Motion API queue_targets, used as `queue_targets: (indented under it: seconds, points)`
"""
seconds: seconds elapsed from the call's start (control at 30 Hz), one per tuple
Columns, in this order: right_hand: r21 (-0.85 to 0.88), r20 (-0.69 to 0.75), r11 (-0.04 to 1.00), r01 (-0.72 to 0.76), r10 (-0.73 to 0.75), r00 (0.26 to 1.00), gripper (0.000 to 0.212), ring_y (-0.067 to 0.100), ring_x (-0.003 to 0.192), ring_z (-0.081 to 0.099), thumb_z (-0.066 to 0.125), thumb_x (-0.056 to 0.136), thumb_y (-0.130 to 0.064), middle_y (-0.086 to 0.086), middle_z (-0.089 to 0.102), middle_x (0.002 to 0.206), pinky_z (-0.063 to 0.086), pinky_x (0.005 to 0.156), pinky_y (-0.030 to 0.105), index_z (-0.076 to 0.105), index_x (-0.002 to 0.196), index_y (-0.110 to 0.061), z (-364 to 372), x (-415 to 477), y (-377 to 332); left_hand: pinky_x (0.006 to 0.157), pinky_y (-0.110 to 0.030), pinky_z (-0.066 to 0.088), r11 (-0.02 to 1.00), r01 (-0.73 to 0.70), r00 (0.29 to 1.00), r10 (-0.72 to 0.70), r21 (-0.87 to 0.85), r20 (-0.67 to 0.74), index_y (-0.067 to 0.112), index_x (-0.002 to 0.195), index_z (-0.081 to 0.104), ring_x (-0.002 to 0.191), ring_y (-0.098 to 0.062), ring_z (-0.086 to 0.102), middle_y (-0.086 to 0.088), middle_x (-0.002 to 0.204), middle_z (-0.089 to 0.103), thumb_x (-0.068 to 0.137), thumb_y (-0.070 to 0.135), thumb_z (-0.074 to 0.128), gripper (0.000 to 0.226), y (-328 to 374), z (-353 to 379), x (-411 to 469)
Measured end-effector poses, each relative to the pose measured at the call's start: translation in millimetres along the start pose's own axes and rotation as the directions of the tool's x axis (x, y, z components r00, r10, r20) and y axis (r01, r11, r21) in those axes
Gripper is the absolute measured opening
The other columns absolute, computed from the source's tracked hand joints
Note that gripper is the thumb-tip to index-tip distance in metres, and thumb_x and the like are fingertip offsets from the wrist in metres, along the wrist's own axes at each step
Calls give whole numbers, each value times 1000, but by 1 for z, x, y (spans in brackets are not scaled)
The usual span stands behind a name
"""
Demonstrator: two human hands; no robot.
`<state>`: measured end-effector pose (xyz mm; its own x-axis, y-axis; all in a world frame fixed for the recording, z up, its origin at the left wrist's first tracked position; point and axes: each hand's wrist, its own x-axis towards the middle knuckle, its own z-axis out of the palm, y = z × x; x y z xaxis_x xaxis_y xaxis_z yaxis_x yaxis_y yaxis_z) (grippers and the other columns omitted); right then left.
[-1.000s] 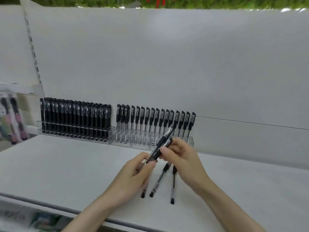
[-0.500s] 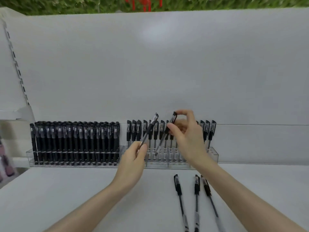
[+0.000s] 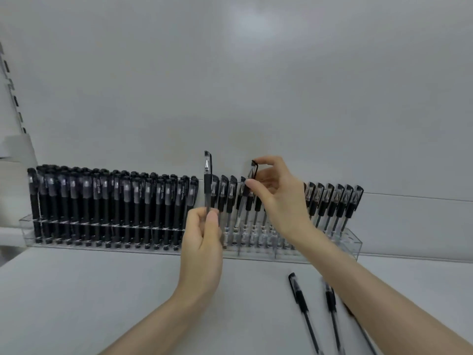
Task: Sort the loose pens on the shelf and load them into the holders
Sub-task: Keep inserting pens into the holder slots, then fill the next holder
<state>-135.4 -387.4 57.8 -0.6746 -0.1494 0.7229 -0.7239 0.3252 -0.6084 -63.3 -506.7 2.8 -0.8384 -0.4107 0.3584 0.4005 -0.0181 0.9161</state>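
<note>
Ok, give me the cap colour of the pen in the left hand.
The cap is clear with a black clip; head view shows it best.

Print on racked pens [image 3: 158,198] too blurred; nothing legible.

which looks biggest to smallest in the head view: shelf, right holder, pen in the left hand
1. shelf
2. right holder
3. pen in the left hand; its lower end is hidden by the fingers, but it is clearly smallest

At 5 o'clock, the loose pens [image 3: 298,297] look blurry and run off the bottom edge, and the right arm [image 3: 384,303] hides one.
</note>
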Motion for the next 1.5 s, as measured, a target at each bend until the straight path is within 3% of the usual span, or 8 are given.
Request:
queue_targets:
  seconds: [0.43,0.63,0.83,0.9,1.07,1.2,1.4,1.5]
  points:
    - [-321,152,946,45,4,988,31,9,70,61,63,91,-20,-10,61,71,54,78,33,59,122,-20,0,-8,10,46,-18,27,999,34,995,-36,24,92,16,96,55,47,-6,31,0,61,39,99,26,42,17,-9,1,-2]
    - [206,154,953,-222,193,969,33,11,85,70,63,90,-23,2,74,87,57,77,29,55,122,-16,-15,-17,-5,47,-24,29,993,-73,950,40,93,311,20,93,61,49,-10,36,5,54,46,96,27,47,16,-12,5,-8]
    - [380,284,869,-318,217,934,44,14,79,71,60,90,-5,10,73,90,58,70,27,49,133,-9,-21,-22,-8,64,-38,45,976,-130,931,59,175,361,26,92,63,61,-16,55,0,64,65,95,32,51,13,-17,1,-10]
    - [357,284,884,-302,206,937,47,16,77,71,63,88,-5,7,73,83,59,70,27,49,133,-11,-23,-20,-8,64,-31,42,918,-236,928,115,320,355,27,92,63,70,-12,57,8,69,64,96,34,48,17,-21,-1,-9]
    - [191,-43,976,-101,111,993,39,20,72,69,70,85,-12,9,70,79,58,75,41,54,118,-24,-27,-14,-3,79,-28,35,443,-556,826,384,703,412,18,105,65,92,-13,48,6,96,56,89,39,38,38,-35,-10,2]
    - [142,-166,990,18,6,986,37,22,76,68,71,85,-15,6,67,80,57,76,42,51,110,-34,-22,-14,1,85,-34,42,353,-584,808,334,731,484,18,113,64,99,-17,46,0,105,56,87,40,38,42,-40,-13,3]
    - [46,-151,997,67,-60,987,38,9,71,62,70,85,-12,-6,60,80,51,68,17,49,111,-30,-8,-10,5,84,-34,43,320,-602,796,316,732,516,19,115,63,101,-16,41,2,107,55,86,41,38,45,-42,-14,5]
    - [-31,-104,998,55,-58,993,35,14,71,64,69,86,-15,-9,59,80,54,69,24,53,115,-26,-4,-11,13,80,-35,44,283,-612,786,316,738,531,20,113,64,98,-16,40,1,106,56,85,40,38,43,-40,-15,6]
